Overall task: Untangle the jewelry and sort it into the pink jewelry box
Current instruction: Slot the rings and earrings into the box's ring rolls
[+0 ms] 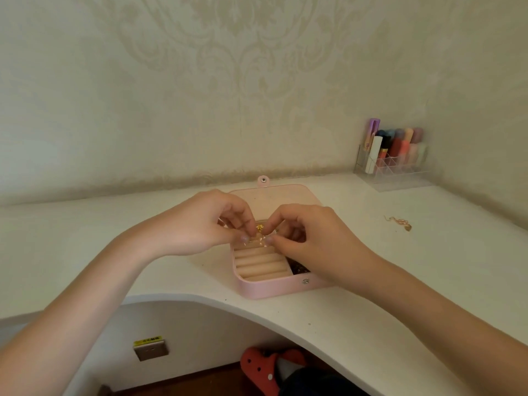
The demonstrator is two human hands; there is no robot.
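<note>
Head view, middle of the frame: your left hand (200, 224) and right hand (308, 235) each pinch the small gold jewelry (259, 235) with fingertips together, just above the open pink jewelry box (257, 290). You look mid-untangling. Next, tease the strands apart gently, then lower each into a compartment. Another chain (398, 222) lies at right.

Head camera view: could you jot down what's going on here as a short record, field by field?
Activity: both hands work a small gold jewelry piece above the box
Left hand: fingers pinch the piece
Right hand: fingers pinch the piece
Pink jewelry box: open on the white desk; ring rolls bare, dark items in a right compartment
Loose chain: lies apart on the desk, right of the box
Back corner: clear organizer holding cosmetics
</note>
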